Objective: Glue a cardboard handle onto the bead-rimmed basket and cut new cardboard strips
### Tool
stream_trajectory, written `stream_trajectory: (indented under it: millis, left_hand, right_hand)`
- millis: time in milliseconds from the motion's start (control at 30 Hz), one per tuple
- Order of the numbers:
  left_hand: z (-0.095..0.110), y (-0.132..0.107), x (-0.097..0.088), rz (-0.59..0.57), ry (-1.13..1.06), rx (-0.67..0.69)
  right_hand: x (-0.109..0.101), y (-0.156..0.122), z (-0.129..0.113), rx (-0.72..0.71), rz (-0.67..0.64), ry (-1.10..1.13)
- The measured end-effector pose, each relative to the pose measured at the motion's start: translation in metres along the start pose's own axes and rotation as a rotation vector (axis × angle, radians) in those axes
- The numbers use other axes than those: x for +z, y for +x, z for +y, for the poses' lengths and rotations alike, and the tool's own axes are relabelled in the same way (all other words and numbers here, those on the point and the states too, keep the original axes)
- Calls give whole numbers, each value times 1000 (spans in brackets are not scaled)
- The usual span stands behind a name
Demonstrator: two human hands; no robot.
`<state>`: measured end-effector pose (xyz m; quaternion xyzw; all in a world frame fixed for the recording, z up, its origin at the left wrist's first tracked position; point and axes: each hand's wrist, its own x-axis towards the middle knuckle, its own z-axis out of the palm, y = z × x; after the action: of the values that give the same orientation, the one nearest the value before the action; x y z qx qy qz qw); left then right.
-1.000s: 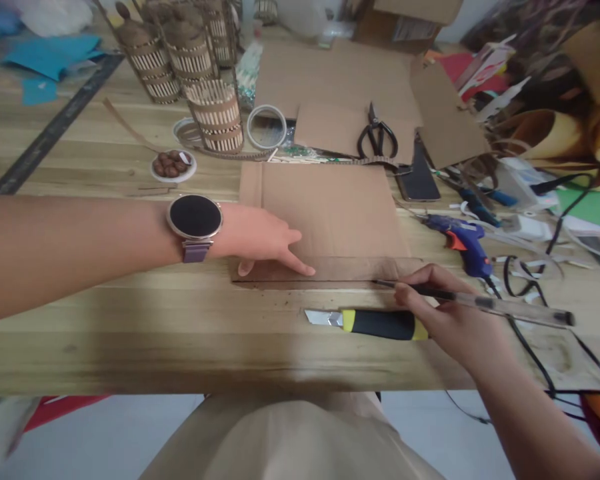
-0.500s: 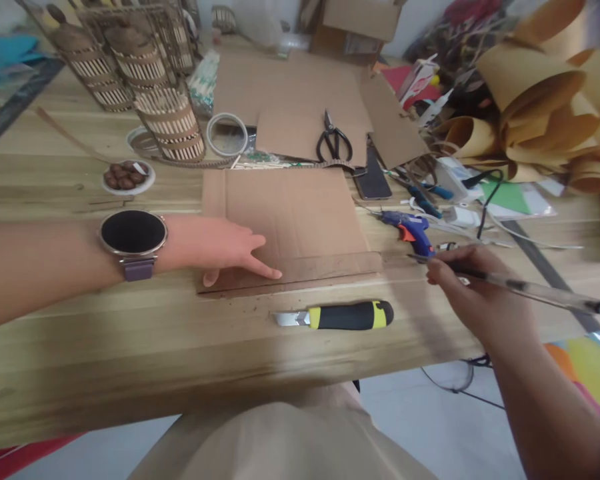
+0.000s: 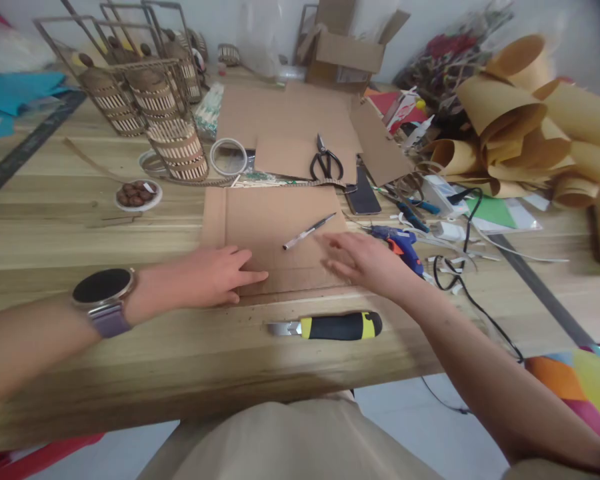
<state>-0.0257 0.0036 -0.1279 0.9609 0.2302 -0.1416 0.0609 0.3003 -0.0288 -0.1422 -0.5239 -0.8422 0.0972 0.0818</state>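
Observation:
A sheet of brown cardboard (image 3: pixel 260 220) lies flat on the wooden table. My left hand (image 3: pixel 220 275) rests on its lower left part, fingers spread and holding nothing. A see-through ruler (image 3: pixel 295 279) lies along the sheet's near edge, hard to make out. My right hand (image 3: pixel 360 260), slightly blurred, is over the sheet's right side with its fingers apart and nothing in them. A pen (image 3: pixel 309 231) lies slantwise on the cardboard, just beyond the right fingers. Nearer me, a black and yellow utility knife (image 3: pixel 340 327) lies with its blade out, pointing left.
Behind the sheet are black scissors (image 3: pixel 325 163), a phone (image 3: pixel 365 192) and a tape roll (image 3: pixel 229 157). A blue glue gun (image 3: pixel 403 247) and cables lie right. Bamboo lanterns (image 3: pixel 173 143) and a bowl of brown nuts (image 3: pixel 137 195) stand left; rolled brown paper (image 3: pixel 505 107) is far right.
My right hand has let go of the pen, which now lies on the cardboard, and has moved left over the sheet. My left hand remains on the cardboard. The camera view has shifted.

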Motion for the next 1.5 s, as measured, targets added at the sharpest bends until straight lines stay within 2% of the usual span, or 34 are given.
stream_trajectory:
  millis: [67, 100, 167, 300, 333, 400, 467, 567, 633, 733, 833, 900, 967, 1067, 1167, 1267, 1500]
  left_hand:
    - [5, -3, 5, 4, 7, -40]
    - [6, -3, 7, 3, 5, -60]
    - [5, 0, 9, 20, -2, -101]
    - [-3, 10, 9, 148, 66, -219]
    - [-3, 12, 9, 196, 102, -263]
    - [0, 12, 9, 299, 145, -334]
    - [8, 9, 14, 385, 114, -300]
    - [23, 2, 33, 433, 11, -80]
    - [28, -1, 50, 437, -11, -23]
    - [25, -5, 71, 462, -38, -27]
    - [15, -8, 82, 519, -91, -41]
    - [8, -12, 84, 538, -121, -28]
    - [3, -15, 84, 552, -132, 1]
    - [-2, -18, 84, 578, -134, 33]
    - [-4, -19, 85, 576, -154, 31]
    - [-5, -20, 87, 568, -173, 31]
    - [-14, -26, 89, 611, -151, 9]
  right_hand:
    - [2, -11, 3, -122, -70, 38]
    - [4, -15, 5, -138, -85, 24]
    - [7, -17, 7, -84, -42, -57]
    - [5, -18, 0, 114, 168, -168]
    - [1, -22, -5, 121, 181, -133]
    - [-5, -36, -18, 43, 122, 9]
    - [-7, -53, -32, -98, 5, 165]
    - [5, -73, -48, -217, -68, 163]
    - [19, -78, -54, -228, -64, 58]
    - [35, -77, -57, -290, -1, -102]
    - [38, -78, -56, -365, 67, -141]
    - [31, -80, -56, -320, 69, -79]
    - [21, -80, -56, -195, 7, 34]
    - [4, -77, -54, -9, -179, 273]
    - [-8, -71, -52, 82, -342, 447]
    - [-14, -66, -49, 121, -401, 500]
    - [-19, -57, -49, 100, -410, 549]
